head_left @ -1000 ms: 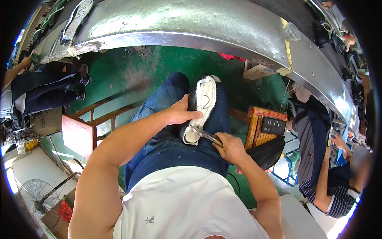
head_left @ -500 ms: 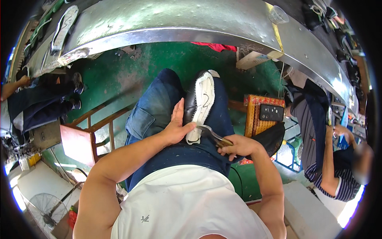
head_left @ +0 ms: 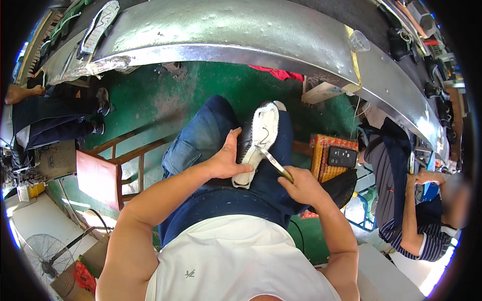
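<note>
A black shoe lies upside down across my thighs, its white underside (head_left: pixel 263 128) with a dark curved mark facing up and its edge notched. My left hand (head_left: pixel 227 158) grips the shoe's near left side, thumb on the white edge and fingers along the dark upper. In my right hand (head_left: pixel 303 185) is a metal hand tool (head_left: pixel 271 160) with a shiny slim shaft and a brownish grip. Its tip meets the white underside around the middle; the exact shape of the tip cannot be made out.
A long metal workbench (head_left: pixel 226 35) curves ahead, bearing another white-bottomed shoe (head_left: pixel 100 25) and a clear cup (head_left: pixel 358 41). Right of my knees, a black phone-like case (head_left: pixel 342 156) rests on a woven seat (head_left: pixel 321 168). A wooden stool (head_left: pixel 100 175) stands left. People work on both sides.
My right hand has lifted the tool's tip from the shoe's near end to further up the white underside. The view has shifted slightly; my left hand still grips the shoe.
</note>
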A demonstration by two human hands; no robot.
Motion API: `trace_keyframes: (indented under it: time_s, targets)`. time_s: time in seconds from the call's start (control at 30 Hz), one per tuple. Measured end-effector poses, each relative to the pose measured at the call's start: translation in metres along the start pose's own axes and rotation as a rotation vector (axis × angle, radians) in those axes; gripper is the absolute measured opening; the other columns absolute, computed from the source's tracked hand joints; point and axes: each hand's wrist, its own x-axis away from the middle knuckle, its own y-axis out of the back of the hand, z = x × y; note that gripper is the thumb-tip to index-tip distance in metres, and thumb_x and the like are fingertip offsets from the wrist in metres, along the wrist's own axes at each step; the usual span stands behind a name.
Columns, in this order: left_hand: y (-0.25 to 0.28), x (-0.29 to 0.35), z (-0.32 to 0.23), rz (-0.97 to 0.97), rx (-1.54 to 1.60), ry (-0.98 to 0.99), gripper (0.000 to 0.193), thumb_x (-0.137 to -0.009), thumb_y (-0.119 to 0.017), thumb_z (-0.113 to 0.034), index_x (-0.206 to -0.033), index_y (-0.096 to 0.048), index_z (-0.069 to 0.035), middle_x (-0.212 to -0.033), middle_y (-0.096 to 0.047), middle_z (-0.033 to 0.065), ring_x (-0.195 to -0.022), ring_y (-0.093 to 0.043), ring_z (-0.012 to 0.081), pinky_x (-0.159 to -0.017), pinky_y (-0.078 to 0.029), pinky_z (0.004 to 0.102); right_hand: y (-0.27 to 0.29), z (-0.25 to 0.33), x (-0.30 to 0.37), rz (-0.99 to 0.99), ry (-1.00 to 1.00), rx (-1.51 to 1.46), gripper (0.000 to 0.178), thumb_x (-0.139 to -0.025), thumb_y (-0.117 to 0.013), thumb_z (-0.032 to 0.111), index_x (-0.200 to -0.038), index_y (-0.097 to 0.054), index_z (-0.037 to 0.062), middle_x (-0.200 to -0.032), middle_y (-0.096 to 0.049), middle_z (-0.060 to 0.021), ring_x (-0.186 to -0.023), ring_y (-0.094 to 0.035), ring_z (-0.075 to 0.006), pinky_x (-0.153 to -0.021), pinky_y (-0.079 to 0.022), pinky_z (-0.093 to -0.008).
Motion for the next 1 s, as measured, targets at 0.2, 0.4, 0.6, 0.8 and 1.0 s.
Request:
trace_keyframes:
  time_s: [0.2, 0.4, 0.6, 0.8, 1.0]
  targets:
    - [0.005, -0.032, -0.011, -0.132, 0.080, 0.011, 0.105, -0.087, -0.078, -0.044, -0.154, -0.019, 0.011, -0.145, -0.046, 0.0310, -0.139, -0.046, 0.0384, -0.117, -0.038, 0.0400, 0.035, -0.006, -0.013, -0.181, 0.133, 0.294, 0.055, -0.093, -0.066, 0.015, -0.141, -0.050, -0.0061, -0.119, -0.063, -0.0273, -0.112, -0.061, -0.0443, -0.097, -0.050, -0.0484]
    - [0.006, -0.036, -0.013, -0.070, -0.051, 0.001, 0.102, -0.091, -0.077, -0.037, -0.156, -0.015, 0.010, -0.152, -0.039, 0.0281, -0.146, -0.038, 0.0335, -0.121, -0.031, 0.0390, 0.053, 0.007, -0.032, -0.260, 0.269, 0.753, 0.051, -0.093, -0.065, 0.012, -0.138, -0.052, -0.0074, -0.122, -0.062, -0.0227, -0.113, -0.062, -0.0392, -0.093, -0.054, -0.0470]
    - [0.004, -0.035, -0.010, -0.055, -0.128, -0.037, 0.102, -0.091, -0.076, -0.040, -0.156, -0.016, 0.010, -0.152, -0.038, 0.0304, -0.146, -0.038, 0.0368, -0.121, -0.031, 0.0396, 0.058, 0.001, -0.038, 0.031, 0.263, 0.288, 0.041, -0.093, -0.067, 0.016, -0.129, -0.059, -0.0026, -0.111, -0.068, -0.0187, -0.095, -0.068, -0.0407, -0.084, -0.054, -0.0491]
    - [0.004, -0.034, -0.020, -0.024, -0.202, 0.016, 0.104, -0.092, -0.072, -0.048, -0.156, -0.014, 0.010, -0.153, -0.035, 0.0344, -0.146, -0.036, 0.0430, -0.121, -0.032, 0.0423, 0.050, 0.016, -0.025, -0.179, 0.212, 0.526, 0.055, -0.091, -0.064, 0.010, -0.140, -0.047, -0.0093, -0.123, -0.060, -0.0260, -0.114, -0.060, -0.0423, -0.099, -0.051, -0.0438]
    - [0.000, -0.029, -0.037, 0.008, -0.241, 0.080, 0.106, -0.092, -0.072, -0.045, -0.158, -0.007, 0.008, -0.155, -0.031, 0.0350, -0.146, -0.035, 0.0462, -0.121, -0.032, 0.0442, 0.066, 0.053, -0.037, -0.014, 0.075, 0.863, 0.051, -0.086, -0.061, 0.003, -0.132, -0.051, -0.0141, -0.114, -0.063, -0.0315, -0.111, -0.062, -0.0446, -0.097, -0.051, -0.0446]
